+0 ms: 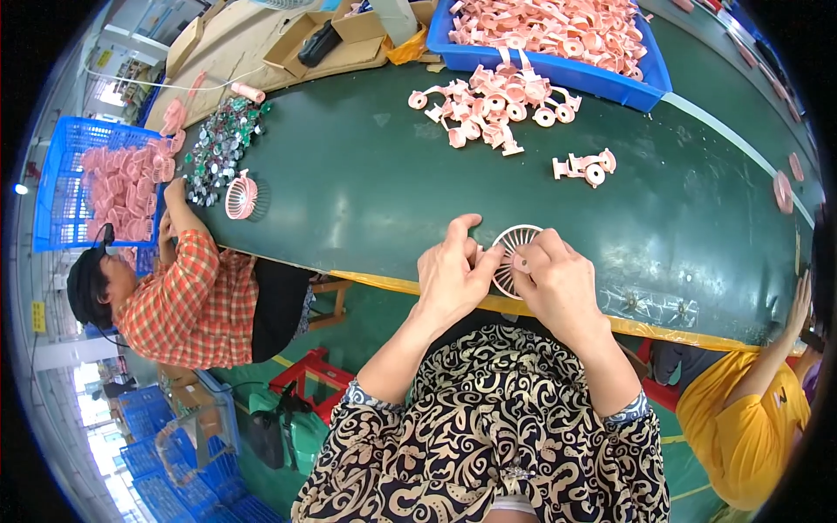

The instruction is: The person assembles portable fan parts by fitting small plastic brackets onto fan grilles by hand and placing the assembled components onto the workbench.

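Observation:
Close to the table's front edge, a round pale-pink fan grille (506, 277) with radiating slots is between my two hands. My left hand (455, 272) grips its left rim with the thumb, the index finger bent up above it. From the right side, my right hand (562, 283) closes over the grille, fingertips at the hub, where a small round pink piece (520, 263) shows. Whether that piece is loose or part of the hub, I cannot tell. Farther off to the right lie a few pink bracket-like parts (586, 167), touched by neither hand.
A pile of pink parts (488, 109) lies before a full blue tray (558, 78). At left are another pink grille (241, 197), small shiny pieces (214, 152) and a blue basket (65, 183). Co-workers in a checked shirt (196, 305) and yellow shirt (732, 427) sit either side.

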Demonstrator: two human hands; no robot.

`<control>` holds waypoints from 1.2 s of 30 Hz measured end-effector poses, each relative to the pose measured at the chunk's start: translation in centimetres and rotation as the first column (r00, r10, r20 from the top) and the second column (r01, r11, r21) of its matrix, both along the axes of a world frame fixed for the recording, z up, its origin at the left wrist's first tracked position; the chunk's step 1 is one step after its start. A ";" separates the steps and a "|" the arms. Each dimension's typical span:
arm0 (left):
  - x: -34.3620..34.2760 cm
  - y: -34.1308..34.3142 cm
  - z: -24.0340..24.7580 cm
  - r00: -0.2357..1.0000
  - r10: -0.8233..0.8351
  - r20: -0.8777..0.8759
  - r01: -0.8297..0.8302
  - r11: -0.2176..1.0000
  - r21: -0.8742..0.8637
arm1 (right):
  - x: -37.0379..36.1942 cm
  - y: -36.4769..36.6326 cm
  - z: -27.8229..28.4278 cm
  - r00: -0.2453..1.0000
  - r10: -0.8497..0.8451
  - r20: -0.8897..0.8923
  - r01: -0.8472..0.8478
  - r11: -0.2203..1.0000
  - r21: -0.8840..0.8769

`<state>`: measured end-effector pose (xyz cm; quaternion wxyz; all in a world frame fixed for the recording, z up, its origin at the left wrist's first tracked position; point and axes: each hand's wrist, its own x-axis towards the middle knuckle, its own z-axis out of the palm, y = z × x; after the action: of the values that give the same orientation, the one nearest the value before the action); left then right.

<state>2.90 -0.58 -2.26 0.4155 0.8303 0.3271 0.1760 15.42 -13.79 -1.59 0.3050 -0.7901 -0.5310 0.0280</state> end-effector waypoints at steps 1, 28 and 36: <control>0.1 0.1 0.2 0.999 -0.021 -0.028 0.021 1.000 0.002 | 0.2 0.0 0.3 1.000 0.015 0.002 -0.015 1.000 -0.009; -15.5 30.1 -1.0 0.664 0.685 0.300 -0.533 0.153 0.832 | 9.2 -15.1 3.3 0.632 -0.697 0.340 0.754 0.654 -0.060; -20.5 35.3 -4.5 0.561 0.813 0.154 -0.583 0.257 0.771 | 9.9 -7.0 1.2 0.872 -0.452 0.188 0.469 0.881 -0.060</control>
<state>-17.56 34.70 -6.79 -0.1438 0.6981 0.6116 0.3433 25.28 -20.77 -0.43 0.2155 -0.9080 -0.3490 -0.0849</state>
